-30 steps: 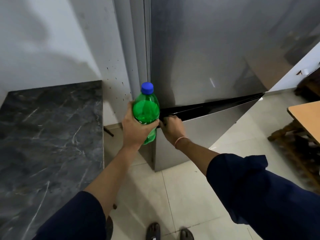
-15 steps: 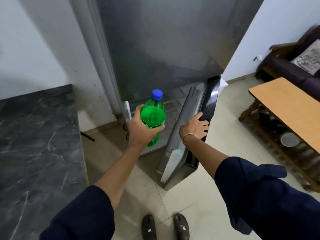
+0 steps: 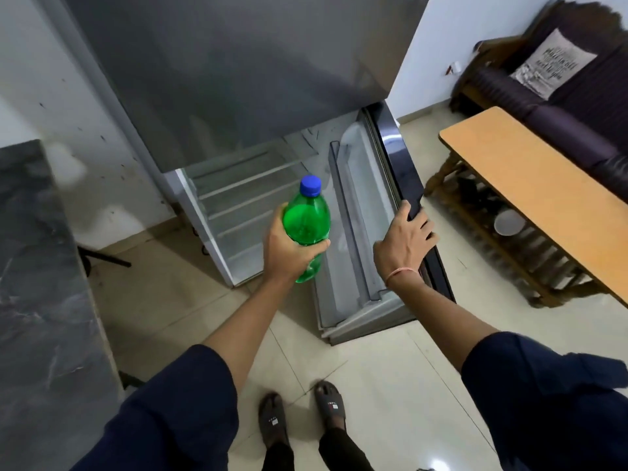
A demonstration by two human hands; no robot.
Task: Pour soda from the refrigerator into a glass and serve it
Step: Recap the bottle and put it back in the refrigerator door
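Dark slippers (image 3: 302, 414) on pale floor tiles (image 3: 390, 385), nearest to the viewer, toes toward the refrigerator (image 3: 238, 79). Navy sleeves rolled to the elbow on both arms.

Left hand (image 3: 289, 253) wrapped around the lower body of a green soda bottle (image 3: 307, 220), thumb across the front, fingers behind. Bottle upright, blue cap (image 3: 310, 185) on, held in the air in front of the open lower compartment, level with its door bin.

Right hand (image 3: 404, 243) closed over the top edge of the lower refrigerator door (image 3: 401, 185), fingers curled over the dark outer face; thin pinkish band at the wrist. Door swung well open to the right; its clear inner bin (image 3: 356, 215) looks bare, though the view is soft.

Grey marbled worktop (image 3: 37, 266) runs along the left side, near the left arm.

Beyond the bottle: lower compartment with stepped white shelves (image 3: 238, 198). Upper door above it shut, brushed grey metal.

Right of the door: wooden table (image 3: 530, 185) with slatted lower shelf carrying a round pale dish (image 3: 508, 222). Farther back, a dark sofa (image 3: 543, 96) with a lettered cushion (image 3: 552, 62); text unreadable.
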